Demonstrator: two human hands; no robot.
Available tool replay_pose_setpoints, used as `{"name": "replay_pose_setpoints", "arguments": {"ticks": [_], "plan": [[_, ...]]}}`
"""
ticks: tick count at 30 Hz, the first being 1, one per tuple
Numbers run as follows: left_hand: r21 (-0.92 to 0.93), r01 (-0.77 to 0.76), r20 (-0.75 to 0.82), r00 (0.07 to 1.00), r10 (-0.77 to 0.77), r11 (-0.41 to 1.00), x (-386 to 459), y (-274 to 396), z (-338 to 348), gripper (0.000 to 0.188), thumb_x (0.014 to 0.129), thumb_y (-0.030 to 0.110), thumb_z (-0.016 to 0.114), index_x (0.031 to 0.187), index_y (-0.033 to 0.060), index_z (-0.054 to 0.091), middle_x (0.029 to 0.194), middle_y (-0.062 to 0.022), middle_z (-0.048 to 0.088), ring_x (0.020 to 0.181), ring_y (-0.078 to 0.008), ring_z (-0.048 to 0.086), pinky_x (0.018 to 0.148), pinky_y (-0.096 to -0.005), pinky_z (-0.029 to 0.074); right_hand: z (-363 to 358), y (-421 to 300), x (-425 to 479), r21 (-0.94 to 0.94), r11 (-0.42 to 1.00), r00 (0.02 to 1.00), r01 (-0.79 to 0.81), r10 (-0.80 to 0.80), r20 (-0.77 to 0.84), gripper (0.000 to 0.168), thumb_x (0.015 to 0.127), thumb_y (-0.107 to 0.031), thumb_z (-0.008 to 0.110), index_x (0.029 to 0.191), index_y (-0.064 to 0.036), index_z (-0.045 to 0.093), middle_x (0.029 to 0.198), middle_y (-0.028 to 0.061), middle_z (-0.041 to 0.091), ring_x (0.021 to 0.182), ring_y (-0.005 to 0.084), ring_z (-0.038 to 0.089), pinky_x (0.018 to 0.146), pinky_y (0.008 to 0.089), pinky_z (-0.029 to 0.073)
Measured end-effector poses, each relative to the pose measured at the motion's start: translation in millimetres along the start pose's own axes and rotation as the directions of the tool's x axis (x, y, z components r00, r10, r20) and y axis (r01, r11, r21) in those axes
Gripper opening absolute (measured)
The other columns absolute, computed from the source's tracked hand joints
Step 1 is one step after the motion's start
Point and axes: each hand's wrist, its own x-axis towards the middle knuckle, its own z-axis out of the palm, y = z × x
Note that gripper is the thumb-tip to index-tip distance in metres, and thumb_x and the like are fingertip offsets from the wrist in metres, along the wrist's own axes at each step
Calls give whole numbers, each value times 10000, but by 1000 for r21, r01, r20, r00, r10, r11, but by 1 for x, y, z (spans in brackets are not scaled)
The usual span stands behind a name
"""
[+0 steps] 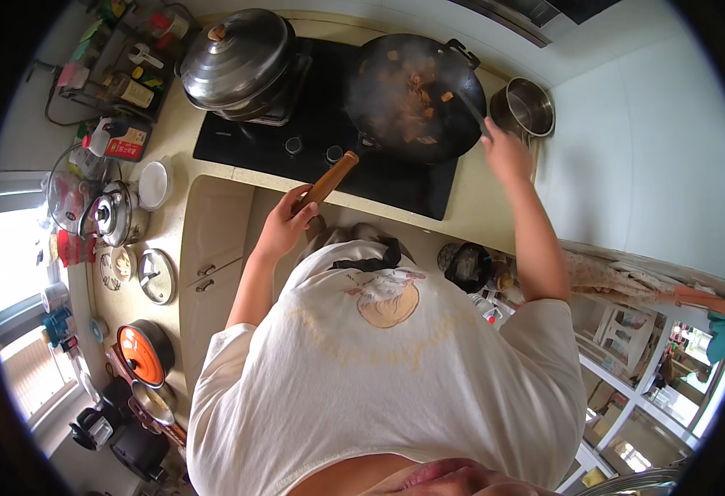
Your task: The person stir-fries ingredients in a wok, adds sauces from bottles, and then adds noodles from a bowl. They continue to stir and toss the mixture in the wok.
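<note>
My left hand (288, 220) grips the wooden handle (328, 180) of a black wok (374, 133) near its lower end. The wok sits on the right side of a black glass cooktop (319, 124). Browned food pieces (419, 93) lie in the wok, partly veiled by steam. My right hand (508, 149) is closed around a long-handled cooking utensil (474, 111) at the wok's right rim. The utensil reaches down into the wok, and steam blurs its far end, so its shape cannot be told.
A large lidded steel pot (238, 62) occupies the cooktop's left side. Right of the wok stands a steel saucepan (526, 108). Along the left counter are a white bowl (155, 185), a lidded kettle (117, 214), a glass lid (156, 277) and an orange-lidded pot (142, 353). Bottles fill a rack (120, 80).
</note>
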Motion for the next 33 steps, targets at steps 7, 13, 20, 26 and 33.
{"name": "replay_pose_setpoints", "arguments": {"ticks": [7, 13, 20, 26, 33], "plan": [[28, -13, -12, 1000, 13, 1000, 1, -8, -1, 547, 1035, 328, 715, 1503, 96, 554, 1059, -45, 692, 951, -109, 633, 819, -284, 552, -62, -4, -52, 57, 996, 970, 74, -85, 226, 438, 1011, -324, 642, 1448, -283, 639, 1133, 137, 754, 1047, 357, 719, 895, 478, 570], [46, -8, -39, 999, 10, 999, 2, -11, -2, 535, 1026, 317, 728, 1491, 107, 569, 1055, -47, 690, 923, -108, 633, 796, -279, 555, -142, 4, -111, -36, 996, 954, 85, -72, 290, 401, 968, -302, 713, 1368, -275, 710, 1006, 85, 780, 937, 302, 739, 841, 443, 577], [76, -32, -10, 999, 33, 997, 4, -8, -3, 507, 1023, 298, 729, 1474, 121, 581, 990, -30, 692, 860, -98, 622, 767, -270, 534, 2, -20, -39, 46, 997, 995, 66, -69, 66, 433, 1019, -403, 650, 1434, -278, 661, 1029, 124, 753, 965, 318, 740, 829, 466, 585], [153, -7, -35, 999, 12, 988, 2, -7, -8, 499, 1019, 281, 721, 1475, 136, 582, 983, -59, 703, 863, -134, 640, 807, -293, 532, -26, 29, -15, 597, 727, 922, -339, 131, 364, 441, 1065, -390, 591, 1463, -204, 624, 693, 68, 629, 441, 171, 548, 448, 337, 446], [161, -35, -22, 999, 39, 986, 1, -10, -10, 516, 1014, 289, 725, 1480, 130, 573, 1082, -110, 737, 987, -192, 699, 924, -319, 533, -14, 50, 37, 634, 648, 871, -422, 96, 481, 324, 1099, -389, 523, 1156, -97, 653, 663, 59, 622, 414, 136, 493, 396, 316, 374]]}}
